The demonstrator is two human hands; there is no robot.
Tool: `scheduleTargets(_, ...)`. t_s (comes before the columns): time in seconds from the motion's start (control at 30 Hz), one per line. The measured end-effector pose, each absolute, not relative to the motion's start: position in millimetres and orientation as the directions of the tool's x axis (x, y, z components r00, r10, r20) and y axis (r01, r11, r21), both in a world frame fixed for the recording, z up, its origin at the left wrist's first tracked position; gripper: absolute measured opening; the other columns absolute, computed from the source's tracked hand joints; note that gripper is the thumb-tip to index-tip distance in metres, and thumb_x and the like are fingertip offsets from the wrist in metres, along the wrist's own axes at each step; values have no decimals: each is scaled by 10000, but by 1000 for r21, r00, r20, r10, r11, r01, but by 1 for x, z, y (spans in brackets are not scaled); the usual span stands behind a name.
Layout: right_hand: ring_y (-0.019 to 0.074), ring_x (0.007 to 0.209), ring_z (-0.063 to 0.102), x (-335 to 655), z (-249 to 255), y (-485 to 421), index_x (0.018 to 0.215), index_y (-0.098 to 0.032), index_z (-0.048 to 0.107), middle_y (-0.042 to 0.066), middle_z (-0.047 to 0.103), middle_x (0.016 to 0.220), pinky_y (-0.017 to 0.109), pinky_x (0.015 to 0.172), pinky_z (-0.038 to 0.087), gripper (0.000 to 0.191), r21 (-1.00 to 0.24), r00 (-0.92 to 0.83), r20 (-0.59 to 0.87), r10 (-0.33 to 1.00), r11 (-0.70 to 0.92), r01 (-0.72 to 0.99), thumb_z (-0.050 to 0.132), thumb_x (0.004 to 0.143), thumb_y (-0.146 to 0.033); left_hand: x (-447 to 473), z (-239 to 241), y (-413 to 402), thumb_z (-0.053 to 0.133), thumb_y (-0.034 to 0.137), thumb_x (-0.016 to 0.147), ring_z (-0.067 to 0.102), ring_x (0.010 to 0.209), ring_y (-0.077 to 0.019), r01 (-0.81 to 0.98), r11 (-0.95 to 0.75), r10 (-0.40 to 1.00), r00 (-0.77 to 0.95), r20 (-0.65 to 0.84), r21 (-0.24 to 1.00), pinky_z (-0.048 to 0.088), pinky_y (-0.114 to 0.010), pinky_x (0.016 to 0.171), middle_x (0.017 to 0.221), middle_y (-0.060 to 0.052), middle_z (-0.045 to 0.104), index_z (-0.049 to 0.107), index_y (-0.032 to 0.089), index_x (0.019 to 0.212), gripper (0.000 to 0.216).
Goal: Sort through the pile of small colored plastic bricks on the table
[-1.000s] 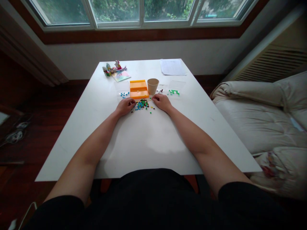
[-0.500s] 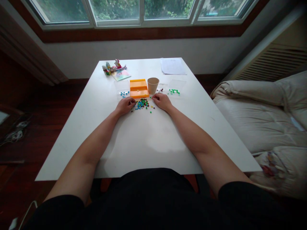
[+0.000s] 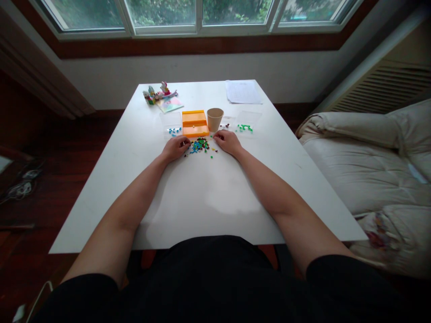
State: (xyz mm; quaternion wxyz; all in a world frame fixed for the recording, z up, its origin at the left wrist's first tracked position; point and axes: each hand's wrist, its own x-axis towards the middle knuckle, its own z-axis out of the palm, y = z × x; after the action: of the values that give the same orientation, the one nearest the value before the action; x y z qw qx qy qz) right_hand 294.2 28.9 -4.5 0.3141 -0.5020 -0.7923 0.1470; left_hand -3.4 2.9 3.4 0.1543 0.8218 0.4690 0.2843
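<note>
A small pile of tiny coloured pieces (image 3: 200,146) lies on the white table (image 3: 205,193). My left hand (image 3: 175,147) rests at the pile's left edge with fingers curled toward the pieces. At the pile's right edge sits my right hand (image 3: 228,141), fingers also curled and pinched together. What either hand holds is too small to make out. Just behind the pile stand an orange tray (image 3: 194,124) and a tan paper cup (image 3: 214,119).
Clear bags with blue pieces (image 3: 173,130) and green pieces (image 3: 244,128) flank the tray. A small toy model on a coloured card (image 3: 162,98) and a sheet of paper (image 3: 242,92) lie at the far end. A padded couch (image 3: 370,161) stands to the right.
Both hands stay at the pile with only slight finger movement. The view has shifted a little.
</note>
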Motion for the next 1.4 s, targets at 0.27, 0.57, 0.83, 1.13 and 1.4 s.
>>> scheduleTargets(0.27, 218, 826, 605, 294, -5, 30, 994, -185, 767, 84, 717, 945, 341, 801, 456, 259, -544, -299, 344, 890, 449, 709, 574, 930, -345, -5, 0, 5, 593, 297, 864, 553, 708, -164, 687, -501, 865, 387, 319, 527, 450, -304, 710, 872, -49, 687, 725, 192, 929, 181)
scheduleTargets(0.57, 211, 818, 602, 295, -7, 30, 991, -178, 767, 83, 721, 945, 327, 789, 458, 249, -544, -296, 355, 887, 453, 706, 578, 927, -327, -4, 1, 4, 602, 295, 862, 562, 711, -163, 682, -491, 871, 385, 304, 543, 462, -306, 726, 895, -53, 697, 724, 189, 930, 175)
scheduleTargets(0.83, 212, 824, 602, 294, -4, 28, 1003, -178, 769, 86, 722, 964, 333, 801, 451, 264, -547, -297, 340, 892, 445, 709, 575, 936, -344, -4, 3, 3, 608, 300, 865, 560, 713, -168, 684, -495, 869, 386, 309, 536, 456, -313, 728, 884, -52, 691, 722, 189, 927, 172)
scheduleTargets(1.13, 208, 801, 600, 295, -7, 30, 977, -178, 765, 87, 721, 943, 332, 786, 458, 269, -552, -296, 358, 885, 457, 697, 578, 930, -366, -4, 2, 4, 589, 321, 869, 559, 718, -169, 682, -501, 866, 392, 311, 533, 454, -302, 702, 870, -50, 684, 717, 191, 928, 192)
scheduleTargets(1.4, 203, 788, 594, 295, -7, 30, 963, -180, 763, 79, 718, 918, 324, 771, 454, 235, -547, -294, 376, 879, 466, 696, 582, 915, -321, -4, 2, 3, 581, 303, 867, 541, 703, -163, 673, -522, 853, 403, 331, 524, 446, -305, 705, 863, -48, 676, 713, 192, 916, 179)
